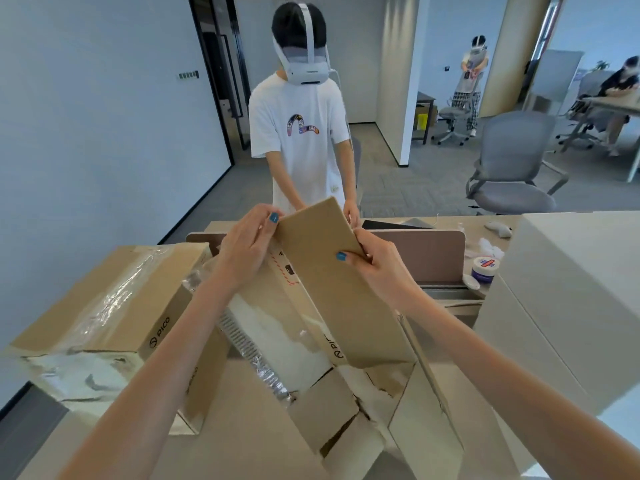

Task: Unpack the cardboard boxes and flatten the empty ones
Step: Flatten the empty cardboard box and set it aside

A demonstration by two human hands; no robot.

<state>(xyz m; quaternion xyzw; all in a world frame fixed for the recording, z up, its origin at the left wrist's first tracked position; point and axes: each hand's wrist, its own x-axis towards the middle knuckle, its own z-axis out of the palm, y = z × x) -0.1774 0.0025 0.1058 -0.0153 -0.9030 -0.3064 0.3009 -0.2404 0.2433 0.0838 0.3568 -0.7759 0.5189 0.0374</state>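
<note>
Both hands hold the opened cardboard box (341,296) by its raised flap, left hand (247,247) pinching the flap's left edge, right hand (375,259) its right edge, the box's long axis running back from each grip down to the surface (242,427).

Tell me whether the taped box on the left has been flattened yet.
No. The taped box still stands at full height, sealed with clear tape, while both hands hold another box's flap.
</note>
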